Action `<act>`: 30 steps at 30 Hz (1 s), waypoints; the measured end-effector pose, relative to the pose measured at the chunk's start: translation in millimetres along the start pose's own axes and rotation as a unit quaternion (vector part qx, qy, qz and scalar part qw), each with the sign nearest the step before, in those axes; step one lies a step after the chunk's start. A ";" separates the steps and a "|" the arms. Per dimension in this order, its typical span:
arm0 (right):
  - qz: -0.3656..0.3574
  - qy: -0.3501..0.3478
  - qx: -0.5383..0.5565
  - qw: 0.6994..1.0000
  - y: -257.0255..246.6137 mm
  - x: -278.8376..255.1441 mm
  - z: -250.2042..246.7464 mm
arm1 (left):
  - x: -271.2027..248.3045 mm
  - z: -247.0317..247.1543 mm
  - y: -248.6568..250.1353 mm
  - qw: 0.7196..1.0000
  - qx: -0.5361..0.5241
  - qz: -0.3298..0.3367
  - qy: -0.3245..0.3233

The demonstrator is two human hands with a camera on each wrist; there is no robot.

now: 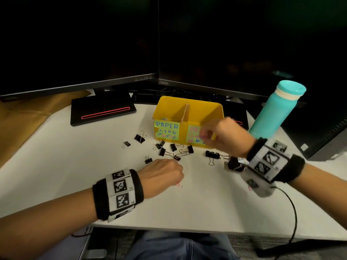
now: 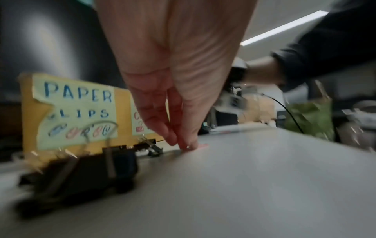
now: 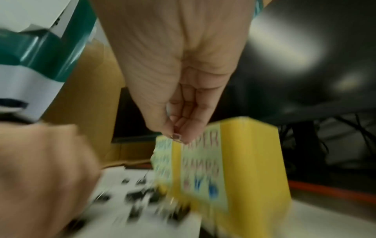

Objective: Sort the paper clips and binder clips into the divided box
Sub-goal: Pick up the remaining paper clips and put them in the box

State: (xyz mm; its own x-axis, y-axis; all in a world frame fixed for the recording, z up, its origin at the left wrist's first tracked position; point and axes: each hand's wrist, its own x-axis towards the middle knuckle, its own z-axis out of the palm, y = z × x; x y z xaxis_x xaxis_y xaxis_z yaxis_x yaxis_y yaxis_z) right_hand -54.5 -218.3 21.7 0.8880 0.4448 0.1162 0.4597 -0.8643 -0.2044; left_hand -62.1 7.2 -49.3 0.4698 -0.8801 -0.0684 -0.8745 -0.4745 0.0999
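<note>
A yellow divided box (image 1: 189,102) (image 2: 122,103) (image 3: 254,161) stands on the white desk, with a cardboard divider and a "PAPER CLIPS" label on its left half. Some paper clips (image 1: 165,119) lie in the left compartment. Several black binder clips (image 1: 212,154) (image 2: 97,172) are scattered in front of it. My left hand (image 1: 178,177) (image 2: 183,143) is down on the desk, fingertips pinching a pink paper clip (image 2: 203,145). My right hand (image 1: 204,136) (image 3: 179,138) hangs blurred before the box's right label, pinching a small paper clip (image 3: 176,137).
Two dark monitors stand behind the box, one on a black base with a red line (image 1: 103,113). A teal bottle (image 1: 274,113) stands at the right. A black cable (image 1: 289,203) runs from my right wrist over the desk's front edge.
</note>
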 end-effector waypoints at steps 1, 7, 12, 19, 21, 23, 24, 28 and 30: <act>-0.013 0.031 0.005 0.999 0.5 15.7 -10.2 | -3.9 0.4 -1.3 1.000 0.000 0.004 0.006; 0.076 0.076 0.086 0.991 -16.2 116.2 -2.9 | -3.1 -4.6 -2.6 0.990 -0.104 -0.067 -0.064; 0.119 -0.060 0.036 0.990 -20.7 131.9 21.1 | -11.9 -13.5 -1.3 0.991 -0.094 -0.053 -0.074; 0.123 0.107 0.027 0.986 4.6 59.0 -33.9 | 18.7 -88.9 -63.8 0.937 -0.111 -0.196 0.266; 0.169 -0.004 -0.019 0.985 6.5 25.9 -44.8 | 36.6 -85.0 -74.6 0.946 -0.084 -0.232 0.211; 0.230 -0.129 -0.004 0.965 8.7 -3.8 -44.0 | 48.7 -75.9 -75.2 0.952 -0.057 -0.268 0.136; 0.254 -0.167 -0.003 0.953 11.2 -15.6 -39.8 | 51.6 -72.7 -73.6 0.952 -0.043 -0.278 0.124; 0.293 -0.245 -0.061 0.922 21.4 -44.3 -13.2 | 50.5 -73.8 -54.6 0.932 0.089 -0.268 0.227; 0.285 -0.256 -0.017 0.923 20.8 -48.6 1.4 | 46.1 -70.8 -37.4 0.931 0.068 -0.232 0.274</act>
State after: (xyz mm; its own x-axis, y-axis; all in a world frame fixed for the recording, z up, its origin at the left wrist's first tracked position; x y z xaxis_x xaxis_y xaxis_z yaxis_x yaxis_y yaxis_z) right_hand -88.1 -257.7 10.4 0.8773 -0.0403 -0.4782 -0.0772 -0.9953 -0.0577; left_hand 0.8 -16.6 14.1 0.7594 -0.4726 0.4472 -0.5515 -0.8322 0.0569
